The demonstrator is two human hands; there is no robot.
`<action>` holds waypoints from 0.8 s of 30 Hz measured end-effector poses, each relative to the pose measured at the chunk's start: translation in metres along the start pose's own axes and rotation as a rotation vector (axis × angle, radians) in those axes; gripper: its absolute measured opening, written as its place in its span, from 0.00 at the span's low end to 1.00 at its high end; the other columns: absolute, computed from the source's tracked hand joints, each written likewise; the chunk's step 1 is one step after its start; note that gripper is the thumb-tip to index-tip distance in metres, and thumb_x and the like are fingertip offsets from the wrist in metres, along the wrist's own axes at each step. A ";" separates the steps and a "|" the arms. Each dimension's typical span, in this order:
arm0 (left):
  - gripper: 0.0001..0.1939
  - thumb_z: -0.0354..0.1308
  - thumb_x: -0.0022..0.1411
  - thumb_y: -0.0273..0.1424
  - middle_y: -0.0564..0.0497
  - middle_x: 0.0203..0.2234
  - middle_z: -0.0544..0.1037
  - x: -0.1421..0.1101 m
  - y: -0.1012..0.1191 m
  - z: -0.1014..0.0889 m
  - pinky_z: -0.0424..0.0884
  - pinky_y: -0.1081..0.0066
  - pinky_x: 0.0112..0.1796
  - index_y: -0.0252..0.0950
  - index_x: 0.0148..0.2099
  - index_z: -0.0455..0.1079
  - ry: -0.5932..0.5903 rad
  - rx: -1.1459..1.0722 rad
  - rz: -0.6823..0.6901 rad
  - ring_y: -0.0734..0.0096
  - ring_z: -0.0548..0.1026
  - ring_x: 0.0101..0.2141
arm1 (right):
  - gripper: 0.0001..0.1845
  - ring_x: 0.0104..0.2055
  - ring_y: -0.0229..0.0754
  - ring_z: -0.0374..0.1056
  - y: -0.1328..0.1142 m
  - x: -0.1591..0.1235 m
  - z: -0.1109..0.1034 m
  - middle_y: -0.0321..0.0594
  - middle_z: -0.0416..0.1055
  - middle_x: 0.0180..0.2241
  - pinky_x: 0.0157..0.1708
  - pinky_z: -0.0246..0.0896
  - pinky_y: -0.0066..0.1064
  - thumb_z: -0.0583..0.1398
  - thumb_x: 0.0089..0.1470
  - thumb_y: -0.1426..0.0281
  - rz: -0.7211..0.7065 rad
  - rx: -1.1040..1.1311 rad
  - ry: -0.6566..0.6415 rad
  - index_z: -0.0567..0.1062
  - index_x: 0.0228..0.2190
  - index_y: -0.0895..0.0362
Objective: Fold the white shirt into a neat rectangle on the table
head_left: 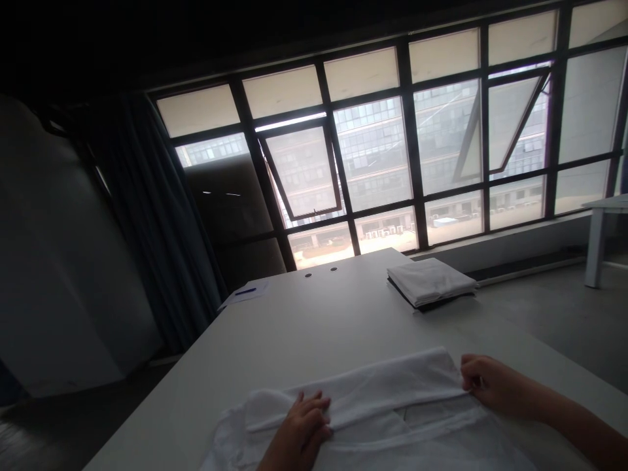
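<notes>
Garment: white garment (pixel 373 418) lying folded over on table (pixel 304 327), under both hands
Left hand (pixel 299 432): open, flat on fold, at 7 o'clock
Right hand (pixel 490 383): clamped on fold's end, at 3 o'clock
Stack: folded cloth (pixel 429 281), at 1 o'clock
Paper: sheet (pixel 248 292) with blue pen (pixel 245 292), at 11 o'clock

Bright daylight is pouring through the large window (pixel 441 144) and washing out the buildings beyond, while the curtain (pixel 157 222) is sinking into deep shadow. The wide lens is bending the window frames and the worktop (pixel 294 320) edges.
</notes>
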State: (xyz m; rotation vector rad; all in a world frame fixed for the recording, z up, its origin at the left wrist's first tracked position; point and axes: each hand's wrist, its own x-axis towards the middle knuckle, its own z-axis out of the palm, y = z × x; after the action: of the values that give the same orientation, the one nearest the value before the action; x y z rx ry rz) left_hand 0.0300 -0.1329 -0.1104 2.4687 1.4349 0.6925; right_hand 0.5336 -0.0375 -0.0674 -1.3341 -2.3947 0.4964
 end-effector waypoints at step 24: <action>0.17 0.60 0.62 0.36 0.51 0.72 0.47 0.002 0.009 0.011 0.32 0.27 0.61 0.45 0.53 0.65 -0.214 0.131 -0.070 0.40 0.38 0.70 | 0.21 0.52 0.51 0.64 -0.080 0.011 0.045 0.44 0.69 0.51 0.58 0.54 0.46 0.54 0.48 0.77 -0.148 -0.373 0.195 0.78 0.42 0.53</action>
State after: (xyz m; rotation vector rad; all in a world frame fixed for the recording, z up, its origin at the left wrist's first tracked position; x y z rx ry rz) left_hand 0.0429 -0.1351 -0.1157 2.4839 1.5182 0.3181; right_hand 0.4485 -0.0730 -0.0682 -1.2641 -2.4723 -0.1239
